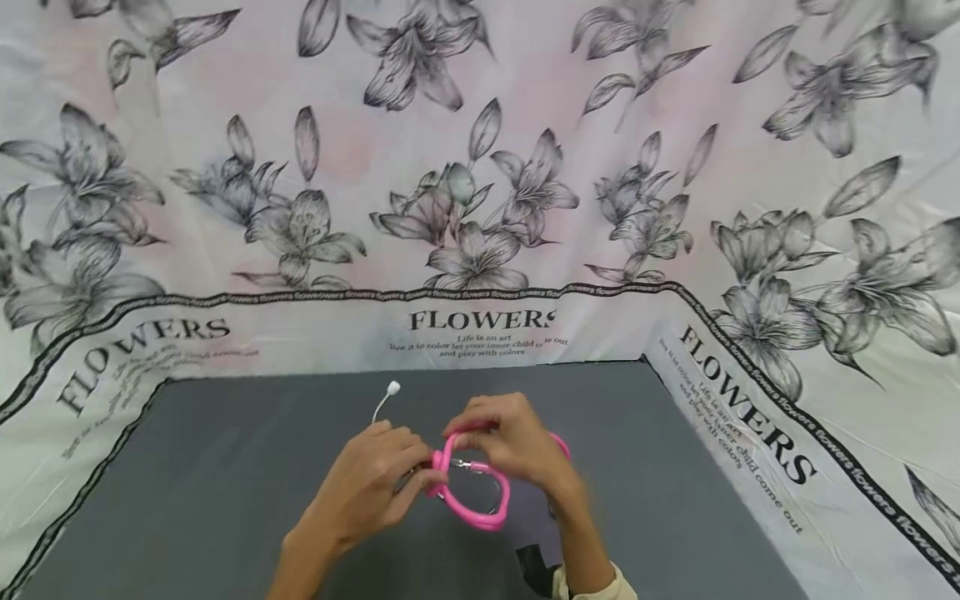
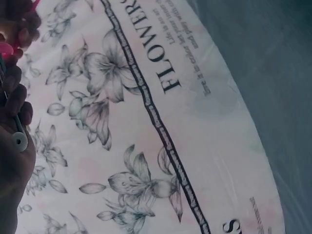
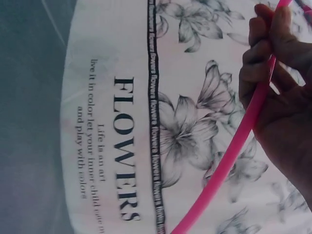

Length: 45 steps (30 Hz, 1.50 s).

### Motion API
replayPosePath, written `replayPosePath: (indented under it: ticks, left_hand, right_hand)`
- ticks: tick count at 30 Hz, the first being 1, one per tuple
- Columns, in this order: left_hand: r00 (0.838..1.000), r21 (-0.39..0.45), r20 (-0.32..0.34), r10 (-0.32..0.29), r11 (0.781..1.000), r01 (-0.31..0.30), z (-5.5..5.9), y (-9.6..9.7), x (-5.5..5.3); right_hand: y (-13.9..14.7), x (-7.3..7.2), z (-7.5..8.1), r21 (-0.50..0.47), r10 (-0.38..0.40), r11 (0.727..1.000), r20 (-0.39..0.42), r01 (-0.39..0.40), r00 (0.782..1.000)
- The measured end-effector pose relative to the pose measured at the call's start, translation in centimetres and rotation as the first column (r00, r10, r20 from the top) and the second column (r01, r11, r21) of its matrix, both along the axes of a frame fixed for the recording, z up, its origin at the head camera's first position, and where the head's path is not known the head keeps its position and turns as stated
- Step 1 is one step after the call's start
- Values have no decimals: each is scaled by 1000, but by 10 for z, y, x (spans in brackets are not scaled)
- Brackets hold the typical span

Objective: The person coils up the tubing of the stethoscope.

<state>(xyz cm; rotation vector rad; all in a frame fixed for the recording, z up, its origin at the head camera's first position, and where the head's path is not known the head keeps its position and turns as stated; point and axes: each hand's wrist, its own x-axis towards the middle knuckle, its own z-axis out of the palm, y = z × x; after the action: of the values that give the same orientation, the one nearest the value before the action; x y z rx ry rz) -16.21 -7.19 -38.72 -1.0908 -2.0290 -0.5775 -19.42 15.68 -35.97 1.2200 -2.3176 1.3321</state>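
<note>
A flower-printed cloth backs a grey desk as a person's left hand and right hand pinch the pink stethoscope held between them. Its loop slants down and rightward from the left hand's pinch; a white eartip juts beyond the left hand's knuckles, well apart from the right.
</note>
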Motion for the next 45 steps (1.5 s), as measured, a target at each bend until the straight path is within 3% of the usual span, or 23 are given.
replayPosePath:
  ticks: [3, 7, 11, 13, 18, 20, 28, 34, 37, 39, 42, 45]
  left_hand:
    - [999, 105, 48, -1, 994, -4, 0, -6, 11]
    - [995, 196, 100, 16, 980, -35, 11, -3, 9]
    - [987, 247, 89, 137, 956, -155, 26, 3, 0]
    - [975, 265, 96, 201, 939, -220, 30, 6, -4]
    - [946, 260, 133, 296, 911, -321, 29, 7, -8]
    - [931, 268, 146, 334, 893, -362, 27, 6, -10]
    - [885, 307, 153, 440, 830, -466, 22, 8, -16]
    - [853, 304, 138, 503, 799, -520, 22, 2, -12]
    - [828, 288, 138, 543, 778, -558, 21, -2, -11]
    - [820, 279, 124, 559, 773, -569, 20, -4, -11]
    - [825, 257, 83, 559, 788, -559, 18, -5, -9]
    - [844, 220, 19, 537, 821, -527, 17, -4, -6]
  right_hand:
    - [-9, -2, -10, -71, 56, 996, 120, -48, 991]
    - [-14, 0, -17, -147, -5, 989, 144, 26, 990]
    - [-16, 8, -23, -150, -138, 976, 137, 158, 981]
    - [-17, 14, -25, -149, -191, 964, 179, 219, 965]
    - [-24, 32, -24, -145, -261, 945, 200, 292, 944]
    - [-31, 36, -24, -137, -263, 946, 195, 292, 945]
    - [-55, 44, -23, -131, -147, 976, 208, 176, 967]
    - [-54, 47, -18, -96, -189, 975, 109, 199, 976]
    - [-51, 52, -15, -31, -170, 985, 27, 171, 985]
    - [-50, 55, -12, 13, -146, 989, -54, 147, 988]
    - [-47, 56, -4, 38, -154, 986, -186, 163, 970]
    - [-43, 51, 6, 32, -215, 971, -304, 236, 928]
